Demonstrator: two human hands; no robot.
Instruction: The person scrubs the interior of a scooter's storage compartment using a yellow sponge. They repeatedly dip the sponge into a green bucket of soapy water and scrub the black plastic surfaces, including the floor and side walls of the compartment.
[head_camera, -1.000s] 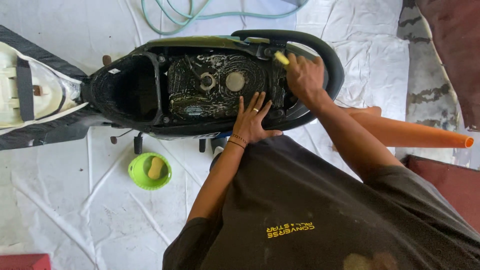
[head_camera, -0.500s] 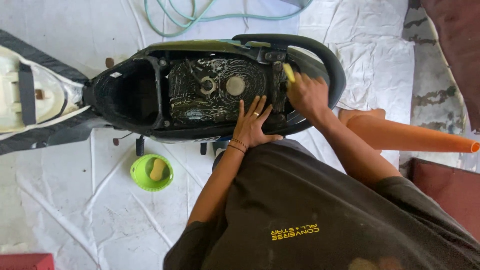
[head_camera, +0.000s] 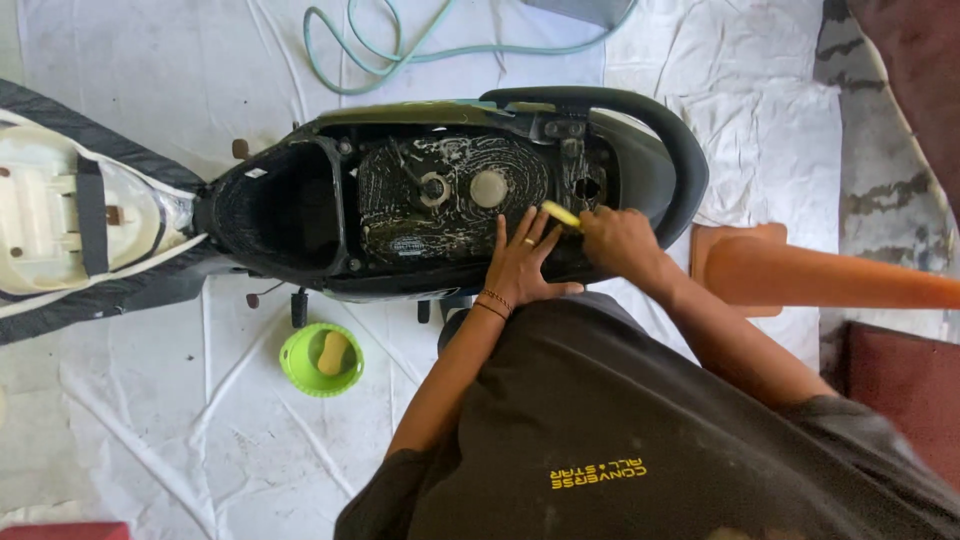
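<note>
White floor sheet (head_camera: 700, 90) under soapy scooter (head_camera: 450, 195), green bowl (head_camera: 320, 360) nearby.

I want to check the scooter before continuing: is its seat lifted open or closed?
Open. The seat is swung up to the left with its pale underside showing, and the black storage compartment under it lies uncovered.

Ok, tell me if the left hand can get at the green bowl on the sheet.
Probably yes. The left hand rests flat on the scooter's edge, empty, and the green bowl sits below it on the white sheet with nothing between.
</note>
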